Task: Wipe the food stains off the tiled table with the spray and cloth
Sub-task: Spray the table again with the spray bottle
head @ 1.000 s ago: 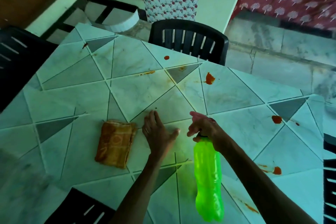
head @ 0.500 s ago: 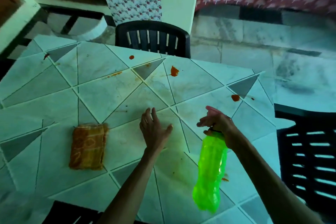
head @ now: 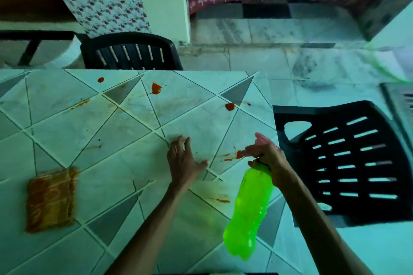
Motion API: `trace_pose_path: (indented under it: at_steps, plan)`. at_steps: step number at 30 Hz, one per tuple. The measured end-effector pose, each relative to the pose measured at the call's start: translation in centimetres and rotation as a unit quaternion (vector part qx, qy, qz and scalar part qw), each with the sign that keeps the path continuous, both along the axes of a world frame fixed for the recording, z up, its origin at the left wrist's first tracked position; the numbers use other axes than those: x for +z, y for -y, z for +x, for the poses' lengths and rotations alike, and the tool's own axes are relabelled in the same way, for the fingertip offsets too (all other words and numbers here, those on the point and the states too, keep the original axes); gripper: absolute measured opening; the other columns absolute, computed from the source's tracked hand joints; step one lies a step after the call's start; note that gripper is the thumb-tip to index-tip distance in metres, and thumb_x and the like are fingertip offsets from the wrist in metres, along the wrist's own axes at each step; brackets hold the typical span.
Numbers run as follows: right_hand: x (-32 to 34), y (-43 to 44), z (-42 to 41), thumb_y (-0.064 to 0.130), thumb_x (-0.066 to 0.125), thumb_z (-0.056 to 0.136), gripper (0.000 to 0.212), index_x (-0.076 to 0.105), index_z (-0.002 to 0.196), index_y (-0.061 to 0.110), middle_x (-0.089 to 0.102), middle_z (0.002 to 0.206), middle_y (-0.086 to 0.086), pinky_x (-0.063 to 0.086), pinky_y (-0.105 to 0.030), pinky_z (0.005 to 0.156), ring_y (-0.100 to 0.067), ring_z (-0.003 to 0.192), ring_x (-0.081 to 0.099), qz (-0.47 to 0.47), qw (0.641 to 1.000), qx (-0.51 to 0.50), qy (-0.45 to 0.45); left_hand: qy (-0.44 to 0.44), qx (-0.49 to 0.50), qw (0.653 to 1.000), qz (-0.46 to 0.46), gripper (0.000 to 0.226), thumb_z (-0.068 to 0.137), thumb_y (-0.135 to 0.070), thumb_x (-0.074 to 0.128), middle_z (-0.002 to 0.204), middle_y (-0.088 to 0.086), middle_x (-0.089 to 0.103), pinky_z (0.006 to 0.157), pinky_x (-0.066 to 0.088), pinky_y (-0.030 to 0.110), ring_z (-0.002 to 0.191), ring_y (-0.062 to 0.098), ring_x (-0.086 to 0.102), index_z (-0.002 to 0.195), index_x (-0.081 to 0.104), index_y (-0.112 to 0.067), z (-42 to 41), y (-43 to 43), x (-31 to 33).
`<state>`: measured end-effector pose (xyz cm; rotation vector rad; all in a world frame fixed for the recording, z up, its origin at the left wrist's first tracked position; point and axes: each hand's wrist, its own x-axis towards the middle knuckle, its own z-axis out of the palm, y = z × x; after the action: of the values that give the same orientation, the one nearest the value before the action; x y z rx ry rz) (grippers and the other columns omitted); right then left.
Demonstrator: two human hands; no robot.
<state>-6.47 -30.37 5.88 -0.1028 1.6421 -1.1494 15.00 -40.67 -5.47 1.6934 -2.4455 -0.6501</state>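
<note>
Still, the green spray bottle hung from my right hand, whose fingers were curled round its top so that the nozzle was hidden; its body slanted down and back toward me above the bench. Compared with half a second before, that hand had come further toward the right edge of the bench and now sat just beside a red smear, one fingertip close to it, though I could not tell whether it touched. My left hand had stayed where it was, flat on the tiles with fingers spread and thumb out, holding nothing, and the two hands were near each other but apart. The folded orange cloth had not moved on its tile, well away to the left of my left hand, untouched. Another thin red streak lay between my forearms. Three red blobs remained along the far side of the bench. My head had turned right since then, so the black chair at the right edge showed far more fully, and the other black chair stood behind the far edge.
</note>
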Motion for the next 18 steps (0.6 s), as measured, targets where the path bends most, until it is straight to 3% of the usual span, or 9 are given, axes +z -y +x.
trace_pose_path:
  at_steps: [3, 6, 10, 15, 18]
  plan:
    - [-0.6, -2.4, -2.2, -0.005, 0.048, 0.086, 0.053, 0.06, 0.129, 0.022, 0.072, 0.086, -0.01, 0.057, -0.029, 0.056, -0.019, 0.067, 0.072, 0.012, 0.999, -0.051, 0.007, 0.02, -0.005, 0.999, 0.024, 0.103, 0.065, -0.069, 0.069, 0.153, 0.013, 0.031, 0.108, 0.027, 0.048, 0.139, 0.034, 0.026, 0.145, 0.039, -0.011, -1.7, -0.8, 0.2]
    - [-1.1, -4.7, -4.4, 0.005, 0.054, 0.09, 0.043, 0.061, 0.129, 0.022, 0.076, 0.092, -0.009, 0.057, -0.028, 0.059, -0.021, 0.077, 0.074, 0.007, 0.998, -0.067, 0.013, 0.028, 0.01, 0.999, 0.04, 0.106, 0.067, -0.057, 0.079, 0.159, 0.01, 0.022, 0.113, 0.02, 0.046, 0.144, 0.031, 0.018, 0.15, 0.03, -0.012, -2.6, -1.2, 0.1]
    - [-1.8, -7.1, -6.2, -0.004, 0.055, 0.078, 0.048, 0.068, 0.122, 0.008, 0.067, 0.076, -0.011, 0.051, -0.025, 0.052, -0.021, 0.059, 0.064, 0.035, 0.996, -0.082, 0.012, 0.038, 0.027, 0.999, 0.023, 0.102, 0.069, -0.054, 0.08, 0.157, 0.009, 0.025, 0.112, 0.022, 0.046, 0.143, 0.031, 0.02, 0.148, 0.032, -0.013, -3.1, -1.7, -0.3]
    - [-2.1, -10.0, -6.6, 0.016, 0.062, 0.088, 0.026, 0.072, 0.108, 0.003, 0.074, 0.092, -0.016, 0.056, -0.03, 0.065, -0.02, 0.064, 0.063, 0.047, 0.996, -0.064, 0.045, 0.022, 0.062, 0.998, 0.003, 0.088, 0.074, -0.044, 0.08, 0.153, 0.012, 0.032, 0.112, 0.024, 0.047, 0.141, 0.034, 0.026, 0.144, 0.04, -0.009, -3.3, -3.5, -0.6]
    - [-2.7, -10.2, -6.0, 0.001, 0.057, 0.079, 0.039, 0.069, 0.116, 0.004, 0.068, 0.08, -0.014, 0.053, -0.028, 0.055, -0.017, 0.058, 0.06, 0.066, 0.997, -0.036, 0.031, 0.009, 0.073, 0.997, -0.002, 0.082, 0.075, -0.039, 0.079, 0.151, 0.013, 0.035, 0.111, 0.025, 0.048, 0.14, 0.034, 0.027, 0.142, 0.043, -0.008, -3.1, -4.9, -0.6]
